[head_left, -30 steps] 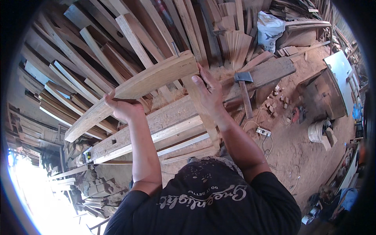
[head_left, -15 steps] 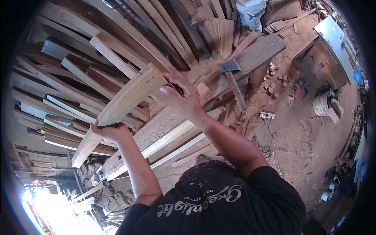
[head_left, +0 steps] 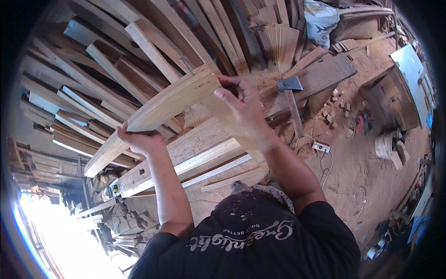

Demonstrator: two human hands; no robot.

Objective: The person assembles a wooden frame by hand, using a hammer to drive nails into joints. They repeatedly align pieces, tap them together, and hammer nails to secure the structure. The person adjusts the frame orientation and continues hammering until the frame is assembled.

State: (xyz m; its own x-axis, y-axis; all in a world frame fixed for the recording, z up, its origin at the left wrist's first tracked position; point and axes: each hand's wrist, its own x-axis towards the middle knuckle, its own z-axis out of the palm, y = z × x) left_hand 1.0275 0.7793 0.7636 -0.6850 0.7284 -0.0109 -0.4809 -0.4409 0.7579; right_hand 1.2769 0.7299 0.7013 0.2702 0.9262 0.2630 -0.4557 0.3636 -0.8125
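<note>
A pale wooden board (head_left: 169,104) is raised in front of me, slanting from lower left to upper right. My left hand (head_left: 141,141) is closed on its near edge, around the middle. At the upper right end my right hand (head_left: 241,98) grips the board, thumb on the near side and fingers partly hidden behind. Another pale wood piece runs down from that end beneath my right forearm; I cannot tell whether it is joined to the board. Below the board lies a thick plank bench (head_left: 325,74), with a hatchet (head_left: 293,104) resting at its edge.
Many planks (head_left: 104,65) lean and stack at the left and back. A white power strip (head_left: 320,147) with cords, a red power tool (head_left: 360,124), wood offcuts (head_left: 332,111) and a bucket (head_left: 386,148) are on the dusty floor. A white sack (head_left: 320,21) stands far back.
The view has shifted, so the surroundings sit differently in it. Both hands keep their grip on the board, and the wood piece under my right forearm now shows more.
</note>
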